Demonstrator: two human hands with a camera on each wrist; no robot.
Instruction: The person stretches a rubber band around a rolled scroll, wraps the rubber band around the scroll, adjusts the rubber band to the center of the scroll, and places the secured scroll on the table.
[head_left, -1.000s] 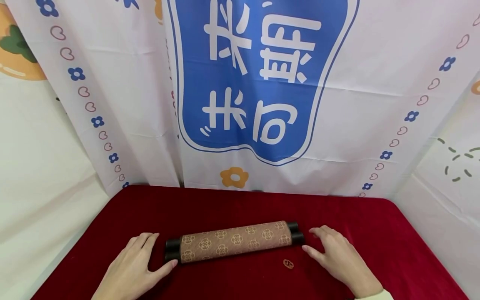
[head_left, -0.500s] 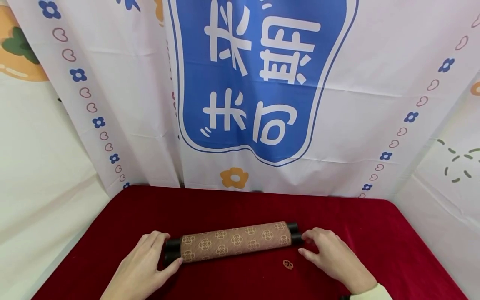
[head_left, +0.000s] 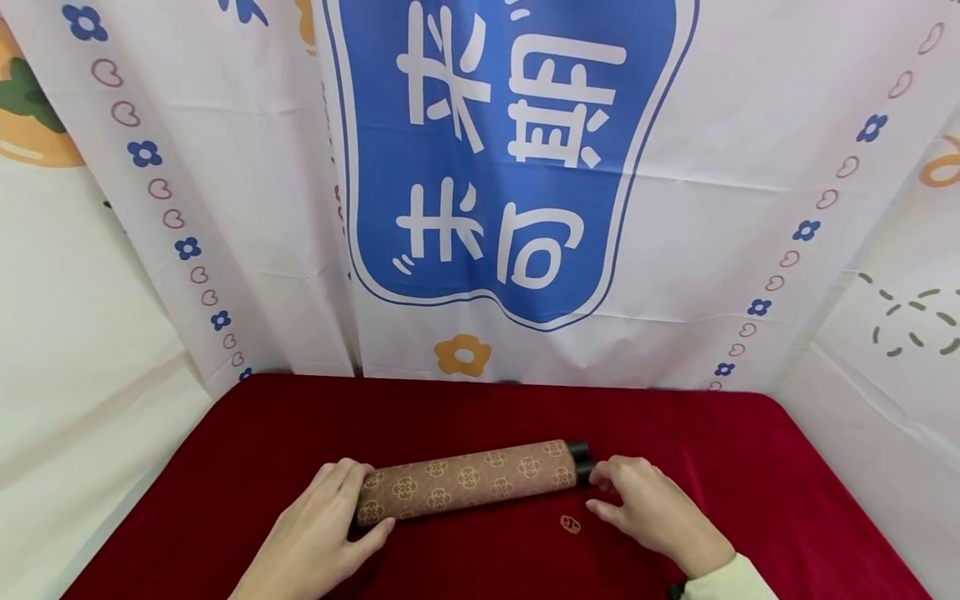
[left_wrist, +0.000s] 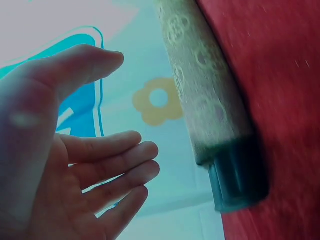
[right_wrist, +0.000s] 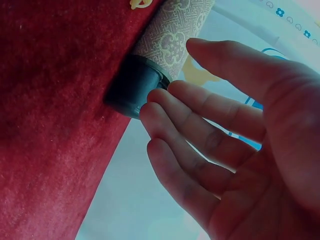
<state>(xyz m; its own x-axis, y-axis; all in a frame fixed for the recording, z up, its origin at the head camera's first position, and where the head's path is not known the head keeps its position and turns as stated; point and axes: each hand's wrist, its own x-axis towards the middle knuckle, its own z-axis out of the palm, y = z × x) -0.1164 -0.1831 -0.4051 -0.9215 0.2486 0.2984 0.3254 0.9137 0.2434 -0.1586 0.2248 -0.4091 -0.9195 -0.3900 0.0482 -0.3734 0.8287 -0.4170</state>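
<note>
A rolled scroll [head_left: 467, 481] in brown cloth with gold flower figures lies on the red tablecloth. Black roller ends [right_wrist: 131, 85] stick out at the right; in the head view the left ones are hidden behind my left hand [head_left: 318, 525]. That hand hovers at the scroll's left end, thumb and fingers spread; the left wrist view shows a gap between them and the black roller end [left_wrist: 237, 175]. My right hand [head_left: 652, 512] is at the other end, fingers slightly bent, fingertips overlapping the black end in the right wrist view. Whether they touch it I cannot tell.
A small tan openwork oval piece [head_left: 570, 524] lies on the red tablecloth [head_left: 480, 408] in front of the scroll's right end. Behind the table hangs a white curtain [head_left: 697, 250] printed with a blue sign and flowers; more white cloth closes both sides.
My left hand has moved right, from beside the scroll's left end to over it. The right hand has come left to the black end. The head view has shifted slightly.
</note>
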